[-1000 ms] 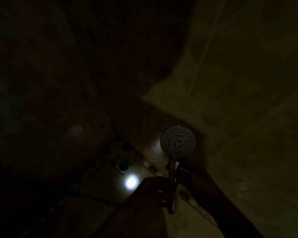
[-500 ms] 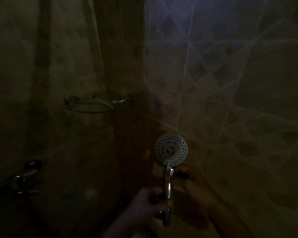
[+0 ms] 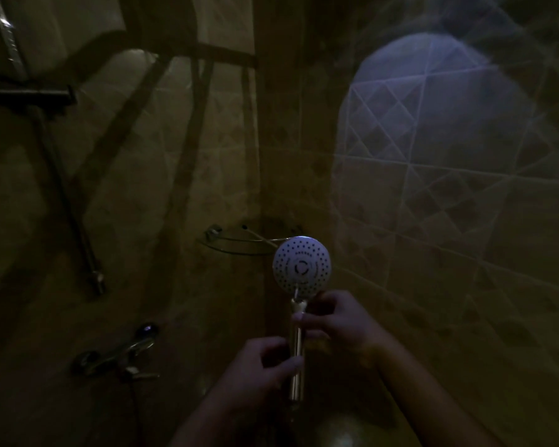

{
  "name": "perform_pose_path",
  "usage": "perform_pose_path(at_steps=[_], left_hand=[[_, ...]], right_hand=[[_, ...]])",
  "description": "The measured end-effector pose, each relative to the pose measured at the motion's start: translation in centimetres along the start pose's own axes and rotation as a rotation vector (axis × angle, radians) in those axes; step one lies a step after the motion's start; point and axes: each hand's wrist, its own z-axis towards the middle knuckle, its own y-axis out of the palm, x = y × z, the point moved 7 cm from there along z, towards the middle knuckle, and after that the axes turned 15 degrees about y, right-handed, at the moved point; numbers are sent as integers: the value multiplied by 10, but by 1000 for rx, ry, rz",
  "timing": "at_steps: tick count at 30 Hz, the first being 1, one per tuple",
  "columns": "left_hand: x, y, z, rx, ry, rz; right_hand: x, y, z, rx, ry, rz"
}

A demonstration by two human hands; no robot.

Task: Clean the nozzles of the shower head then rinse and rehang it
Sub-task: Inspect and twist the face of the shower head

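High on the left wall a dark bracket (image 3: 34,97) sits on a slide rail (image 3: 67,201) that runs down to a lower fitting, and I take that bracket for the place where the handset must hang again; it is well apart from the hands and poorly lit, so a blind reach could miss the holder or knock it. Below it the chrome mixer tap (image 3: 118,353) juts from the wall, and a thin dark line drops from it that may be the hose, though the gloom does not let me say so. A hose that trails low could snag on the tap lever when the handset is lifted. Nearer the middle, a glass corner shelf (image 3: 236,243) stands just behind the spray face, close enough that a careless swing could strike its rim. The left hand (image 3: 262,366) is closed on the lower part of the chrome handle, thumb and fingers pinching it. The shower head (image 3: 301,265) is held upright in the air before the wall corner, its white nozzle face turned to the camera, nozzles visible as dark dots. The right hand (image 3: 333,321) is closed round the neck just under the face. The handle looks slick and the grips are fingertip grips; if it is wet, it could turn or slip. No water is seen running, and whether the nozzles are clean I cannot tell in this light.
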Motion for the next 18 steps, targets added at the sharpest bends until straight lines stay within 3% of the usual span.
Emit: perform_pose_path(at_steps=[11, 14, 18], left_hand=[[-27, -119, 45, 27, 36, 29], [-39, -144, 60, 24, 15, 16], [-60, -176, 77, 79, -11, -41]], right_hand=[[-67, 64, 89, -97, 20, -114], [-82, 68, 119, -163, 3, -273], [-99, 52, 184, 10, -4, -369]])
